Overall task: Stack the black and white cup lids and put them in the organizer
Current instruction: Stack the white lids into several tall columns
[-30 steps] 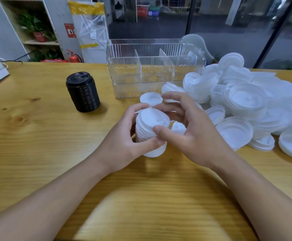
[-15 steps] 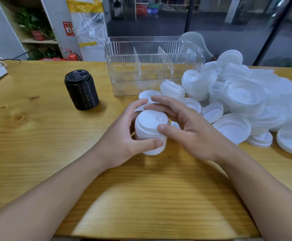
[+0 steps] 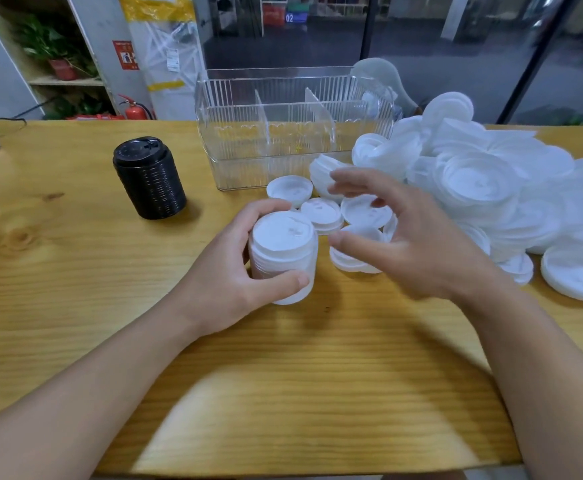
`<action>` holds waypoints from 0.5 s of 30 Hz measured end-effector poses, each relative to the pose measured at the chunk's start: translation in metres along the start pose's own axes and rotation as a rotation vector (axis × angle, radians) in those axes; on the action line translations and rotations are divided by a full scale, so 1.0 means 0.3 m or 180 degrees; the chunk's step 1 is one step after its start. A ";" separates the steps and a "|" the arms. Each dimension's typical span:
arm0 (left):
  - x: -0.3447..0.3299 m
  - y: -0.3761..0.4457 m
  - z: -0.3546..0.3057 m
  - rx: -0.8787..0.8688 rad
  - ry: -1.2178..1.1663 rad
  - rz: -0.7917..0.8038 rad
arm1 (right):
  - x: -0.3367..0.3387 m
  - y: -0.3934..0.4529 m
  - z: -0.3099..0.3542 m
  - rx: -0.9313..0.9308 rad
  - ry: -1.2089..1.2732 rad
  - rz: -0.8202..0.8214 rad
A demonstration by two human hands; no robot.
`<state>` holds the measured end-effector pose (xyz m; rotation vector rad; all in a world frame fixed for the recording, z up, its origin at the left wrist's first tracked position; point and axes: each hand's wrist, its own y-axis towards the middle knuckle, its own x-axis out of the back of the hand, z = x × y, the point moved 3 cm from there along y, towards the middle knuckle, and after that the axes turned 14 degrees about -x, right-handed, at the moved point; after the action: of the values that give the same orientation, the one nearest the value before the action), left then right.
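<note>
left hand grips the white stack at frame centre; right hand, fingers spread and empty, hovers over loose lids just right of it.

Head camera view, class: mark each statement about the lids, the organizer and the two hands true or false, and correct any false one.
1. The left hand grips the stack of white plastic cup lids. True.
2. The stack of black plastic cup lids sits inside the clear ribbed plastic organizer. False: it stands on the wooden table, left of the organizer.
3. The right hand holds a black lid. False: it is open, holding nothing, over loose white lids.
4. The heap of unsorted white lids lies right of the organizer. True.
</note>
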<state>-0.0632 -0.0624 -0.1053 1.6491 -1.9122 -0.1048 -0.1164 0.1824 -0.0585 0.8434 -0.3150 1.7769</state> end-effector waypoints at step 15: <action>-0.023 -0.005 -0.042 -0.0009 -0.0044 -0.0129 | -0.044 0.018 -0.046 -0.0278 -0.0696 0.0219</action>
<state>-0.0554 -0.0523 -0.0983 1.6899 -1.8881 -0.1355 -0.1247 0.1789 -0.0761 0.9760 -0.5667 1.7231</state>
